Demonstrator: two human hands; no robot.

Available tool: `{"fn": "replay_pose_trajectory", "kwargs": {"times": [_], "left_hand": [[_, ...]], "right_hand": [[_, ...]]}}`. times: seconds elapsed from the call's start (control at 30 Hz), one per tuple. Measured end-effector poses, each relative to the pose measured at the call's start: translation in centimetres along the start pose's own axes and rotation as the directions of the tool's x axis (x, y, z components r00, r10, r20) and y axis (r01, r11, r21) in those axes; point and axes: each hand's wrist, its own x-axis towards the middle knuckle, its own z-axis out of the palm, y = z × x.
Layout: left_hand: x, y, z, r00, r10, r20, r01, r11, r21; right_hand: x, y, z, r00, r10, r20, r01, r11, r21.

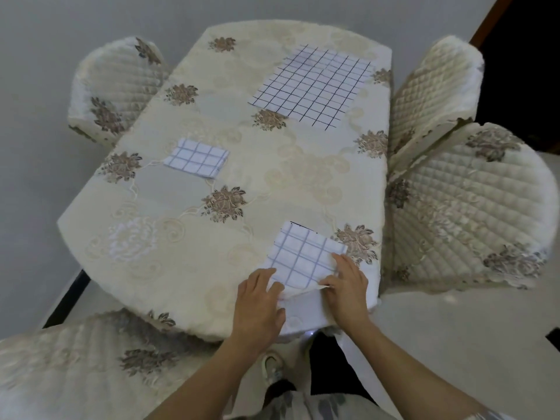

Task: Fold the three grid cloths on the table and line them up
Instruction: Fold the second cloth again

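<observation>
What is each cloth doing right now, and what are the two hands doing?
Far cloth: spread out flat, not folded.
Small cloth: folded, lying alone on the left.
Near cloth: partly folded, at the table's near edge, both hands on it.
Left hand: pressing the near cloth's left corner.
Right hand: pinching the near cloth's edge.
Table: covered by a flowered tablecloth.

Both hands pinch near cloth [300, 259] at table [188, 237] edge — two cloths beyond.

Floral cream tablecloth [188, 237] covers the table; quilted chairs [472, 213] surround it; pale floor [33, 183].
</observation>
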Motion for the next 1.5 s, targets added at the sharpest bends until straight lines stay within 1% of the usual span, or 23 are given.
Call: {"fn": "replay_pose_trajectory", "kwargs": {"times": [0.1, 0.17, 0.23, 0.3, 0.43, 0.57, 0.63, 0.77, 0.93, 1.1, 1.17, 1.23, 1.27, 1.4, 1.5], "left_hand": [[-0.4, -2.6, 0.0, 0.998, -0.04, 0.044, 0.039, 0.999, 0.026], [-0.2, -4.3, -0.2, 0.996, -0.072, 0.059, 0.071, 0.997, 0.024], [0.3, -5.6, -0.6, 0.994, -0.087, 0.067, 0.087, 0.996, 0.004], [1.3, -6.7, -0.8, 0.995, -0.073, 0.067, 0.074, 0.997, -0.019], [3.6, -7.7, -0.6, 1.0, 0.006, 0.023, -0.003, 0.996, -0.094], [5.6, -6.9, 0.2, 0.986, 0.166, -0.025, -0.168, 0.972, -0.165], [6.2, -6.5, 0.8, 0.971, 0.235, -0.053, -0.241, 0.949, -0.202], [6.2, -6.0, 1.2, 0.961, 0.258, -0.101, -0.276, 0.929, -0.246], [4.7, -6.4, 1.1, 0.96, 0.26, -0.106, -0.277, 0.935, -0.222], [3.9, -7.2, 2.2, 0.986, 0.153, -0.06, -0.163, 0.954, -0.251], [3.9, -7.5, 2.8, 0.995, 0.091, -0.038, -0.097, 0.958, -0.268], [4.0, -7.3, 3.1, 1.0, -0.011, -0.021, 0.005, 0.968, -0.251], [4.1, -6.9, 3.0, 0.998, -0.07, -0.004, 0.067, 0.967, -0.246], [4.5, -5.6, 2.6, 0.971, -0.236, 0.026, 0.235, 0.941, -0.245], [4.6, -4.9, 2.4, 0.947, -0.318, 0.053, 0.321, 0.921, -0.222]], "right_hand": [[-0.3, 0.1, 0.2, 0.999, 0.021, -0.044, -0.022, 1.0, -0.006], [-0.3, 0.8, 0.7, 0.997, 0.062, -0.037, -0.062, 0.998, 0.0], [-0.5, 1.8, 1.0, 0.999, 0.035, -0.013, -0.035, 0.999, -0.002], [-0.9, 2.4, 0.7, 0.999, -0.003, -0.045, 0.005, 0.999, 0.038], [-1.1, 1.9, -0.8, 0.997, 0.027, -0.067, -0.021, 0.996, 0.091], [-1.3, 3.0, -0.8, 0.998, 0.061, 0.005, -0.061, 0.996, 0.057], [-1.3, 2.9, -1.0, 0.998, 0.058, 0.014, -0.059, 0.996, 0.06], [-1.2, 2.5, -1.4, 0.996, 0.086, 0.015, -0.087, 0.994, 0.073], [-1.2, 2.8, -1.4, 0.996, 0.088, 0.033, -0.089, 0.995, 0.035], [-1.1, 3.0, -1.5, 0.994, 0.113, 0.004, -0.113, 0.991, 0.075], [-0.6, 2.8, -1.6, 0.986, 0.165, 0.018, -0.166, 0.985, 0.055], [-0.1, 2.5, -1.9, 0.981, 0.19, 0.031, -0.192, 0.98, 0.046], [0.1, 2.3, -2.0, 0.979, 0.203, 0.036, -0.205, 0.977, 0.054], [0.7, 1.9, -2.1, 0.968, 0.247, 0.039, -0.249, 0.966, 0.072], [1.1, 1.6, -1.9, 0.958, 0.283, 0.047, -0.286, 0.956, 0.063]]}}
